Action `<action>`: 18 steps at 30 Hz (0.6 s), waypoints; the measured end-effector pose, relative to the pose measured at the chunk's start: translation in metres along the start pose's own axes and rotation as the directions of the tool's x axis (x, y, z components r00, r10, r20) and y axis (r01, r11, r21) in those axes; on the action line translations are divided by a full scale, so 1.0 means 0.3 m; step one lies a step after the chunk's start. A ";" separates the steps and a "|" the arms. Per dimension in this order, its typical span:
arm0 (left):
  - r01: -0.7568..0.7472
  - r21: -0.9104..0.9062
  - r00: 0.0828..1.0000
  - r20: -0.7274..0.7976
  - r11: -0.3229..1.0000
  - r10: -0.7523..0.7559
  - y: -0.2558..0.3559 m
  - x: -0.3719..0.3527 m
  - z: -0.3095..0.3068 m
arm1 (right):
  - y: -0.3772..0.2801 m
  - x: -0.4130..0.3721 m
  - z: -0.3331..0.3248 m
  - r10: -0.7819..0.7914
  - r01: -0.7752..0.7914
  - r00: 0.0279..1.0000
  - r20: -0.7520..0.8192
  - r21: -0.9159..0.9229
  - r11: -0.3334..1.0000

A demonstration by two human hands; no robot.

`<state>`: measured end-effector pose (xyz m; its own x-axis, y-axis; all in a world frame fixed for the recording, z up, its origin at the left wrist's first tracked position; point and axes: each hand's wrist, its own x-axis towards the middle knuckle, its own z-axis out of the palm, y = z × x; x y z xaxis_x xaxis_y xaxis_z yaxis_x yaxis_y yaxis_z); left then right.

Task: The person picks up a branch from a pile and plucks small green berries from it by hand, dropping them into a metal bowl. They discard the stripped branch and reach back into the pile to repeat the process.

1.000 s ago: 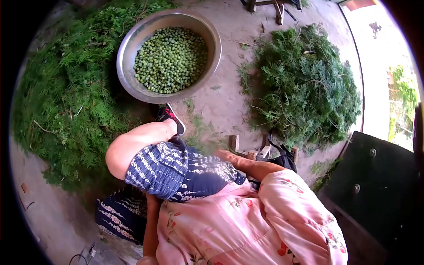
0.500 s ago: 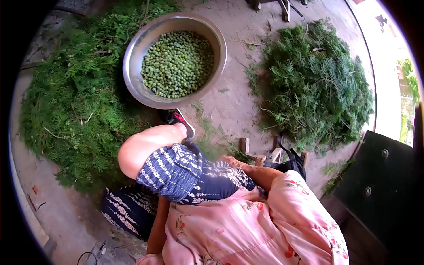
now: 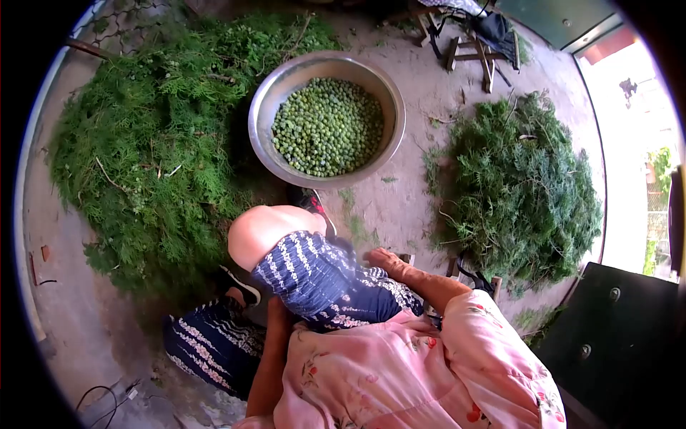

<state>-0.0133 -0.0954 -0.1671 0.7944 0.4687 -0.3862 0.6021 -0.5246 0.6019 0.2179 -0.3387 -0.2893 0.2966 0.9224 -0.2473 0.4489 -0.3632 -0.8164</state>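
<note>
My right hand is beside the patterned dark blue cloth over my raised leg, close to the knee. Its fingers are too small and blurred to make out whether they are curled. My left forearm reaches down behind the cloth, which hides the left hand. In front of my feet stands a wide metal basin with many small round green cones or berries in it. A black and red shoe shows just below its rim.
To the left lies a large heap of green conifer branches, with a second heap to the right. Small wooden stools stand at the back right. Dark green panels with round fittings are at lower right; a cable lies at lower left.
The view has shifted, so the basin and heaps sit lower and the stools at the back show more. My right hand has moved slightly outward from the thigh cloth. My second shoe now shows.
</note>
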 end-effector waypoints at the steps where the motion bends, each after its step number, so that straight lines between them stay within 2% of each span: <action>1: -0.018 0.119 1.000 -0.006 0.993 0.019 0.036 0.005 -0.030 | -0.014 0.029 -0.010 0.036 -0.036 0.999 0.008 -0.008 0.999; 2: 0.055 0.000 0.985 -0.165 0.999 -0.054 0.044 0.004 -0.044 | -0.019 0.080 -0.029 0.021 -0.019 1.000 0.022 -0.104 0.994; 3: 0.051 -0.262 0.971 -0.213 0.964 -0.109 0.085 0.000 -0.070 | -0.025 0.130 -0.047 0.007 0.000 0.999 0.035 -0.198 0.980; 4: 0.025 -0.504 0.951 -0.255 0.863 -0.177 0.131 -0.001 -0.124 | -0.157 0.196 -0.149 0.130 -0.102 0.988 0.084 -0.275 0.956; 5: -0.030 -0.707 0.925 -0.286 0.706 -0.248 0.179 -0.004 -0.183 | -0.302 0.203 -0.258 0.273 -0.278 0.959 -0.080 -0.072 0.958; 7: -0.179 -0.701 0.818 -0.496 0.691 -0.292 0.294 -0.020 -0.277 | -0.469 0.228 -0.357 0.230 -0.169 0.925 -0.301 0.214 0.962; 8: -0.195 -0.667 0.814 -0.519 0.719 -0.261 0.336 -0.040 -0.325 | -0.527 0.247 -0.375 0.196 -0.051 0.908 -0.371 0.365 0.930; 9: -0.284 -0.702 0.803 -0.546 0.653 -0.238 0.368 -0.058 -0.347 | -0.620 0.245 -0.421 0.159 0.025 0.915 -0.370 0.446 0.895; 11: -0.305 -0.549 0.780 -0.613 0.778 -0.127 0.359 -0.090 -0.358 | -0.804 0.219 -0.501 0.056 0.089 0.949 -0.309 0.434 0.896; 12: -0.379 -0.352 0.724 -0.689 0.856 0.037 0.399 -0.108 -0.377 | -0.844 0.209 -0.518 -0.020 0.130 0.964 -0.265 0.402 0.906; 14: -0.415 -0.239 0.725 -0.670 0.878 0.160 0.409 -0.139 -0.359 | -0.900 0.182 -0.562 -0.167 0.198 0.979 -0.119 0.338 0.920; 15: -0.433 -0.190 0.733 -0.644 0.881 0.221 0.400 -0.139 -0.342 | -0.923 0.162 -0.583 -0.220 0.227 0.974 -0.057 0.241 0.943; 16: -0.447 -0.128 0.713 -0.649 0.885 0.266 0.395 -0.136 -0.326 | -0.928 0.148 -0.604 -0.252 0.241 0.967 0.035 0.190 0.952; 17: -0.421 -0.140 0.741 -0.622 0.896 0.251 0.395 -0.139 -0.317 | -0.925 0.140 -0.619 -0.280 0.262 0.952 0.128 0.141 0.955; 18: -0.452 -0.031 0.728 -0.590 0.891 0.349 0.393 -0.135 -0.324 | -0.912 0.136 -0.623 -0.224 0.179 0.948 0.227 0.204 0.963</action>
<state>0.0176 -0.1072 -0.0126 0.7417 0.5777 0.3409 0.1752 -0.6575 0.7328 0.2647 -0.2262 0.0216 -0.0114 0.9854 -0.1697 0.3136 -0.1576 -0.9364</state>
